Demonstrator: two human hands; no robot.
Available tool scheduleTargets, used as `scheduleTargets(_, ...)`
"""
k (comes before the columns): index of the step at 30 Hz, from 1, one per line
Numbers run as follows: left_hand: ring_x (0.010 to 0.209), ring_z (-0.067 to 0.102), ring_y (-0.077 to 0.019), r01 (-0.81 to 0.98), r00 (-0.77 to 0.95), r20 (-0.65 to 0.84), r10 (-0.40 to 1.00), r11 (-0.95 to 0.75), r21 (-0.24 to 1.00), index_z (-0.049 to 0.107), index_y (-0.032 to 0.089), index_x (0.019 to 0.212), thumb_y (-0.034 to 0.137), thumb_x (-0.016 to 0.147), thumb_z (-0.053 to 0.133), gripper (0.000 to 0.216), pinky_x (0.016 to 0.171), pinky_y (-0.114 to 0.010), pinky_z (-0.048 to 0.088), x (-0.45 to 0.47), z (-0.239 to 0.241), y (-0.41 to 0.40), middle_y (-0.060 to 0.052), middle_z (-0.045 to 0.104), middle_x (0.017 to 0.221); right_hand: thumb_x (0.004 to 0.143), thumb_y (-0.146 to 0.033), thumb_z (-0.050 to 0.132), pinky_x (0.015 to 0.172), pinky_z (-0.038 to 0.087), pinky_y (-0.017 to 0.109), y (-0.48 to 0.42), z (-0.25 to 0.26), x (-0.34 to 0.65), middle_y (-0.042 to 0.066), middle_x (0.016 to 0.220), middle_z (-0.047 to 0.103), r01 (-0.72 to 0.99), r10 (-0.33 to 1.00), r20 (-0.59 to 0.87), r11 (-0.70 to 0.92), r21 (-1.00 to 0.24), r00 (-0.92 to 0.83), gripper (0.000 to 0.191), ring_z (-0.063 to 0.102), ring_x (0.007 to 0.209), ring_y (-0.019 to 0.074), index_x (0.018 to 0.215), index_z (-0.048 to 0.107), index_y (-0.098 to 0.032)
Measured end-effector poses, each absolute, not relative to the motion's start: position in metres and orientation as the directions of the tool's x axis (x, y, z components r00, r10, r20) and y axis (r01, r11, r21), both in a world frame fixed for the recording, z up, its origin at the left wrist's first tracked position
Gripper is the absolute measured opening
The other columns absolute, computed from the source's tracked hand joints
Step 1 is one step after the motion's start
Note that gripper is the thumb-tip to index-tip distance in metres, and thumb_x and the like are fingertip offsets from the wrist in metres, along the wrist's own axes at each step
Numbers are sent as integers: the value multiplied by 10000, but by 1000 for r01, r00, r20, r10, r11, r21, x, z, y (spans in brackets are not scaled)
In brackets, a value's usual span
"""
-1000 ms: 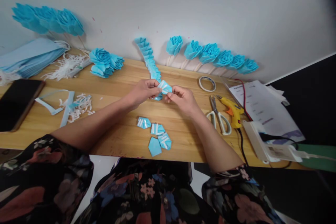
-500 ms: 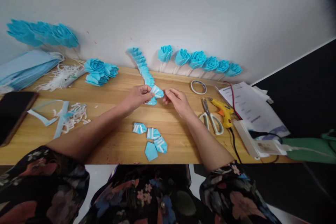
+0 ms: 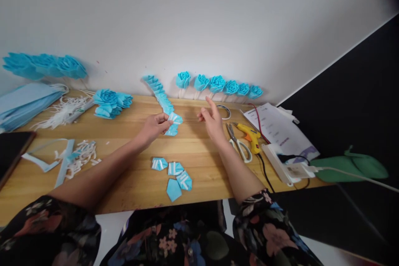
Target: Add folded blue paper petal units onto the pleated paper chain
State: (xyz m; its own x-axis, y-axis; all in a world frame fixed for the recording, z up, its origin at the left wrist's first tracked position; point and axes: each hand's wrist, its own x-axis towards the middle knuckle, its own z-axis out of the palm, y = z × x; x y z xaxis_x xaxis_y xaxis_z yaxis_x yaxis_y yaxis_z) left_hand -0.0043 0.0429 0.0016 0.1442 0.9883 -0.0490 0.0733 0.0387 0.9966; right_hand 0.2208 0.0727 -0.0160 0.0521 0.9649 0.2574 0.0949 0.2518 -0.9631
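My left hand (image 3: 156, 127) pinches a blue petal piece (image 3: 176, 119) with white strips across its face. Just behind and beneath it, overlapping blue petals form a row (image 3: 158, 91) that runs back to the wall. To the right, my right hand (image 3: 213, 124) is raised apart from the piece, index finger stretched out and thumb separate; I see nothing held in it. Nearer the table's front edge lie three blue petal pieces with white strips (image 3: 175, 168) and a plain blue pentagon piece (image 3: 173, 190).
Blue flowers on sticks (image 3: 217, 84) lean on the wall, with more flowers (image 3: 109, 103) at left beside blue face masks (image 3: 33, 102). A tape roll (image 3: 230, 112), scissors (image 3: 238, 142), yellow glue gun (image 3: 253, 136) and white power strip (image 3: 279, 165) lie at right.
My right hand has come away from the petal piece and moved right, its fingers spreading. My left hand still pinches the piece. The whole view has shifted slightly.
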Motion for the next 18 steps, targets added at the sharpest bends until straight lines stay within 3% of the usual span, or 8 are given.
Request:
scheduleTargets(10,491,433,-84,74,125,-18,992,9,997,530,175,648,462,662,702,335,532,-233,344,-6,0,43,38,520,507,807,-301,549,607,504,266,114,-9,240,-52,711,679,125,958,247,230,-965,146,891,591,581,124,1609,178,-181)
scheduleTargets(14,486,421,-81,55,124,-17,992,11,998,530,175,649,474,663,701,345,531,-233,338,-7,0,44,42,512,503,806,-293,528,606,510,276,126,-7,237,-50,706,677,176,958,223,192,-966,182,864,577,557,124,1600,205,-180)
scheduleTargets(18,485,415,-80,31,117,-31,993,28,999,519,181,654,480,651,709,355,529,-232,335,-9,-1,47,47,502,507,836,-294,530,642,514,286,129,-2,221,-46,714,689,258,952,303,281,-924,46,797,583,580,131,1585,266,-224)
